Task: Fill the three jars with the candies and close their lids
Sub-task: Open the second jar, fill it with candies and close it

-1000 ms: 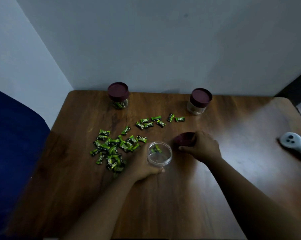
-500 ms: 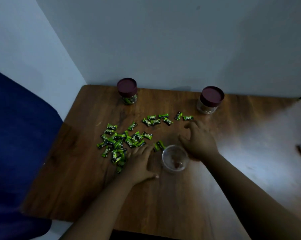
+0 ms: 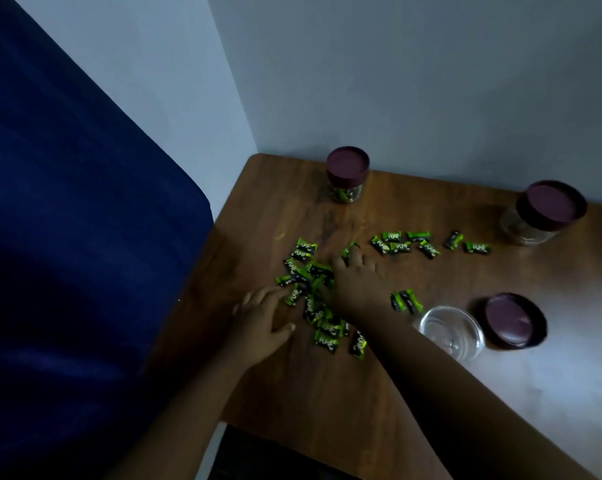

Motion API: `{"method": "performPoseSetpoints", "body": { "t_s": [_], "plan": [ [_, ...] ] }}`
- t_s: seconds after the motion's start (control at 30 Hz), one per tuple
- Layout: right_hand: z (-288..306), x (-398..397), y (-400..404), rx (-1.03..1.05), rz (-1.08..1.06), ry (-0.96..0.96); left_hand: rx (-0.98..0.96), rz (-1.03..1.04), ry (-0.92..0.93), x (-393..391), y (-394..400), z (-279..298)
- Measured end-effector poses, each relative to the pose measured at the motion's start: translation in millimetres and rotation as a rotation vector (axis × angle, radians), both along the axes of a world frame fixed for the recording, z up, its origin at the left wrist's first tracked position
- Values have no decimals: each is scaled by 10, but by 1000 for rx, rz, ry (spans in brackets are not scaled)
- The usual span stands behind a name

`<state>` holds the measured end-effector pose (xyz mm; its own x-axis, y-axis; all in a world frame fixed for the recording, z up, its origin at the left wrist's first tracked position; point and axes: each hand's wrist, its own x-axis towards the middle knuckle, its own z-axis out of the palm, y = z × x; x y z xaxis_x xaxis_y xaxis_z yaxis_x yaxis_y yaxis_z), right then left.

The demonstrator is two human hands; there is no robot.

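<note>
A wooden table (image 3: 327, 393) stood beside a blue sofa (image 3: 67, 254). Both hands lay on the heap of green candies (image 3: 313, 292): the left hand (image 3: 263, 317) flat, fingers spread, at the heap's near edge; the right hand (image 3: 356, 282) on top, fingers splayed among wrappers. Right of that wrist stood the open jar (image 3: 452, 332), its lid (image 3: 514, 320) just beyond. Two lidded jars (image 3: 347, 174) waited past the fingertips.
</note>
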<state>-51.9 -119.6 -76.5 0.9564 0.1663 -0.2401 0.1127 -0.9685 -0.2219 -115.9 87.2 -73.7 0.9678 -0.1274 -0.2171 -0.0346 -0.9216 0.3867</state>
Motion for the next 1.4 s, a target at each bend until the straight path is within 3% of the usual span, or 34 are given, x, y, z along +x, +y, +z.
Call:
{"method": "performPoseSetpoints", "body": {
  "t_s": [0.1,0.27,0.33,0.47,0.53,0.63,0.83,1.0,1.1,1.2,1.4],
  "plan": [
    [-88,36,110,-34,138,76,8,-17,15,148,99,-34],
    [-114,52,135,21,126,-1,-5,-159,-35,537,94,-78],
    [-73,101,101,174,-29,13,12,-255,-40,730,-5,-121],
    [57,132,-15,574,-543,-39,186,-444,-45,992,-251,-268],
    [101,77,-73,627,-635,-34,197,-473,-92,1065,-329,-308],
    [124,-34,-156,417,-598,-30,146,-533,-98,1129,-333,-353],
    [-12,-335,54,-8,-320,182,13,-551,-64,1205,-213,-363],
    [-165,-347,221,-229,-178,95,-104,-484,-65,1189,-106,-330],
    [-111,-228,294,-286,-129,44,-272,-390,-45,1164,-59,-301],
    [-44,-87,259,-95,-211,70,-472,-220,3,1141,-70,-251],
    [149,-75,-35,988,-888,130,-666,21,189,1052,-216,-44]
  ]
}}
